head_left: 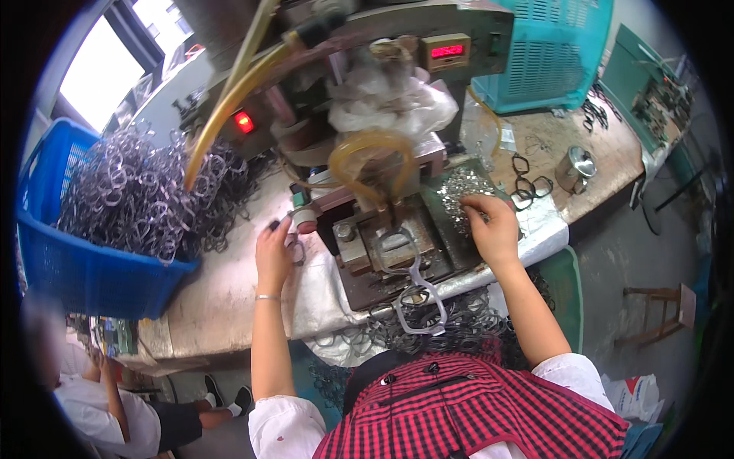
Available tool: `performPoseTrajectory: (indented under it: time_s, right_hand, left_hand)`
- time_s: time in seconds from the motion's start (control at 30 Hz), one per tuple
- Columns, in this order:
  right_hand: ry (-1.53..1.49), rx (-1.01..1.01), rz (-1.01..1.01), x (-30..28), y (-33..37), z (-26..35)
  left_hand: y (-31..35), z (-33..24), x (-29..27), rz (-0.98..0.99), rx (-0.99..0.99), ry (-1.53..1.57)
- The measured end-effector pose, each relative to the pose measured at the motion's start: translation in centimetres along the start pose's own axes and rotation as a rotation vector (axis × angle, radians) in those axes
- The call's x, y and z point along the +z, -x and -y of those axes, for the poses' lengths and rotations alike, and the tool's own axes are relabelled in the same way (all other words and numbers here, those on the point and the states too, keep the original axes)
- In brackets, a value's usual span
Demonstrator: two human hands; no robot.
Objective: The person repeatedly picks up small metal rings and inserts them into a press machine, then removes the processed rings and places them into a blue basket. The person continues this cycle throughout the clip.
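A pale grey eyeglass frame (417, 277) lies with its far lens rim on the metal fixture (354, 252) of a bench press. Its near rim hangs over the table's front edge. To the left of the press, my left hand (273, 252) is closed round another eyeglass frame (298, 251), partly hidden by the fingers. Its fingertips are close to a round knob (306, 219). My right hand (492, 228) reaches into a heap of tiny shiny metal parts (461, 183), thumb and fingers pinched together. What lies between those fingertips is too small to make out.
A blue basket (115, 268) heaped with grey frames stands at left. Dark frames (527, 183) and a metal cup (575, 170) lie right of the press. A teal basket (535, 61) stands behind. More frames (466, 314) hang below the table edge. Another person (107, 398) sits at left.
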State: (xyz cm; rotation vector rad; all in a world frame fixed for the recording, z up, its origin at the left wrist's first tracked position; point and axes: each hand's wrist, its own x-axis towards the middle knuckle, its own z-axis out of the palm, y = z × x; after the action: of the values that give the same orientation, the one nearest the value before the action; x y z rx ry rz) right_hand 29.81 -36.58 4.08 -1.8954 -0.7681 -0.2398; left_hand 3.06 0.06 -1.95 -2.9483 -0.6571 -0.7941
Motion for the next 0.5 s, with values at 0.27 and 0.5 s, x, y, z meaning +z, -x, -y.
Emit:
performPoseTrajectory:
  time_s: [0.27, 0.5]
  right_hand:
    - [0.031, 0.095, -0.128, -4.9, 3.0, -0.9]
    - [-0.238, -0.276, 0.077, -1.2, -0.9, 7.3]
  left_hand:
    - [3.7, -0.1, -0.2, -0.198, -0.401, 0.222]
    - [0.7, -8.0, -4.8, -0.290, -0.976, 1.448]
